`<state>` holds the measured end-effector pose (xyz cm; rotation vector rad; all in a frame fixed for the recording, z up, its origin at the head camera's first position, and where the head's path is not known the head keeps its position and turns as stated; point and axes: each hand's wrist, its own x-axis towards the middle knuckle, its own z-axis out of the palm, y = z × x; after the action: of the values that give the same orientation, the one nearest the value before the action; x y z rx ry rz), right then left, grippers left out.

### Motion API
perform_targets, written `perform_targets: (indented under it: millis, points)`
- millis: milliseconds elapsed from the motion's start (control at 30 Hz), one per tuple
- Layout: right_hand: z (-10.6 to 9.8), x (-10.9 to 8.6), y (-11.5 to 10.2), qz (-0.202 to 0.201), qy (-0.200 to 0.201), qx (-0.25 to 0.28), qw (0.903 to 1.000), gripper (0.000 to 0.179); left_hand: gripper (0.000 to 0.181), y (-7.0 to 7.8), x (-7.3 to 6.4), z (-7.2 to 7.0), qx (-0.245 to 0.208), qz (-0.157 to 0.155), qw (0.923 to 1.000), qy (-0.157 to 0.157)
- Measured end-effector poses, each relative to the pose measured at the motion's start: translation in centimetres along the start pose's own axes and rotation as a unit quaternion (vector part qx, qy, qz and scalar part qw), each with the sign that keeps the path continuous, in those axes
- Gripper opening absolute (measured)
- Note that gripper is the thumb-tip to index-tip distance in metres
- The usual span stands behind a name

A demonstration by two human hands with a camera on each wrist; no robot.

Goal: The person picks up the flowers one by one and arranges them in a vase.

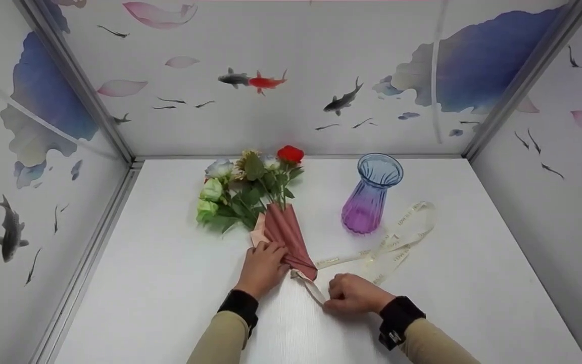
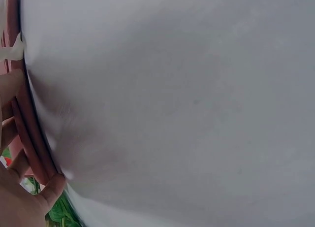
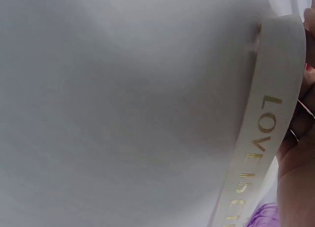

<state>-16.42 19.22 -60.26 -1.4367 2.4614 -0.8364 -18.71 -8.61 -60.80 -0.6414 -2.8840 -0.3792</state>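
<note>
A bouquet wrapped in dark red paper lies on the white table, its red, green and pale blue flowers pointing away from me. My left hand holds the lower wrapping; in the left wrist view its fingers and thumb lie along the folded paper. With curled fingers my right hand pinches a cream ribbon just right of the bouquet's narrow end, where the ribbon passes round the stem end. Gold letters on the ribbon show in the right wrist view. The pinching fingertips are partly hidden there.
Behind the right hand stands a blue-to-purple glass vase. The long loose tail of the ribbon loops across the table in front and to the right of it. Printed panels enclose the white table at the back and sides.
</note>
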Motion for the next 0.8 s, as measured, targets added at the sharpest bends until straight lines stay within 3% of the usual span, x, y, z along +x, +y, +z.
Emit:
perform_targets:
  millis: [167,333,533,667,800]
  points:
    - [-0.4,0.1,-0.5,0.008,-0.041,-0.030,0.9987,0.032,0.035,0.5,0.1,-0.1,-0.007,-0.022,0.9997,-0.005]
    - [-0.3,0.4,-1.1,-0.012,-0.061,-0.061,0.9962,0.029,0.055,1.4,0.4,-0.2,-0.004,-0.059,0.9981,-0.019]
    - [-0.1,0.9,-1.3,0.041,-0.060,-0.035,0.9967,0.039,0.069,2.2,0.5,-0.3,0.016,-0.067,0.9969,-0.038]
    - [0.0,1.1,-1.2,0.080,-0.016,-0.050,0.9954,0.044,0.076,2.3,0.3,-0.7,0.009,-0.063,0.9956,-0.068]
    - [0.4,1.5,-0.9,0.058,0.091,-0.128,0.9860,0.029,0.079,2.0,0.2,-1.1,-0.007,-0.055,0.9947,-0.086]
